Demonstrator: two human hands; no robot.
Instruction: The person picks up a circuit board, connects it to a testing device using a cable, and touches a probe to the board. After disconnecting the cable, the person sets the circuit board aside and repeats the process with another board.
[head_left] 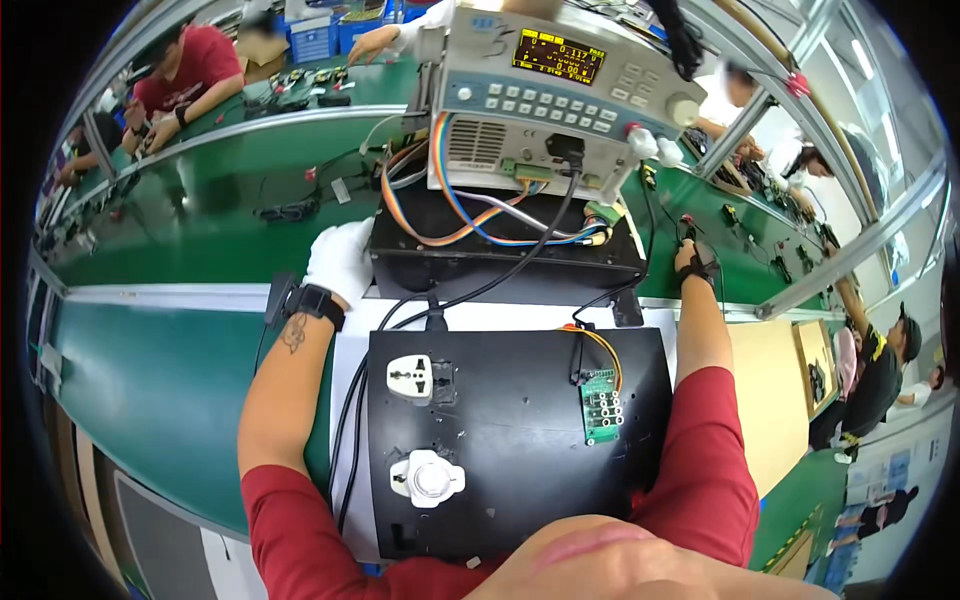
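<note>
My left hand [338,262], in a white glove with a black band at the wrist, lies against the left side of the black box [500,272]. Its fingers look stretched out and hold nothing visible. My right hand [690,258] is beyond the box's right end, fingers closed around something small and dark near a thin cable. What it is cannot be made out. On the box stands a grey test meter [570,75] with a lit yellow display. In front of me is a black panel [520,450] with a socket [415,377], a white plug adapter [430,480] and a green circuit board [601,408].
Rainbow ribbon wires [395,205] and black cables hang around the meter. A coiled dark cable [287,211] lies on the green bench at the left. Cardboard [765,400] is at the right. Metal rails frame the bench, and several people work beyond them.
</note>
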